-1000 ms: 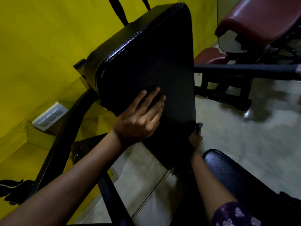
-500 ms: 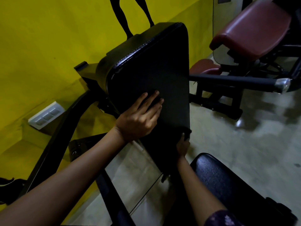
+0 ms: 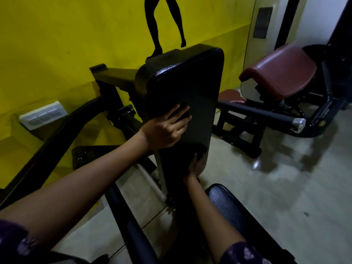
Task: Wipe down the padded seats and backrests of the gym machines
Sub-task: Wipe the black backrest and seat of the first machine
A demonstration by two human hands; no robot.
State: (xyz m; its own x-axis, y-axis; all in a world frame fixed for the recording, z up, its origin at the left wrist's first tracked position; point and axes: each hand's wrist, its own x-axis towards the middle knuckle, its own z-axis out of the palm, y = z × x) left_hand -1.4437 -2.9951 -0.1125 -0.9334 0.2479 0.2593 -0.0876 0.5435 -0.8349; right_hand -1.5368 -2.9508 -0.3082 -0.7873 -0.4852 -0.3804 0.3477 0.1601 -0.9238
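Against a yellow wall (image 3: pixel 57 44), a black padded backrest (image 3: pixel 182 88) stands nearly upright, its long axis running from floor to ceiling and its flat face turned toward the viewer. Compared with a second ago, the pad sits lower and more central in view, and more of the wall silhouette (image 3: pixel 163 21) above it shows. The left hand (image 3: pixel 165 130) lies on the pad's left edge, fingers extended over a dark cloth (image 3: pixel 183 114) that is hard to make out. The right hand (image 3: pixel 196 166) has shifted left along the pad's lower end and now touches it there; its grip cannot be told. A black seat (image 3: pixel 228 202) lies below right, near a maroon bench (image 3: pixel 282 69).
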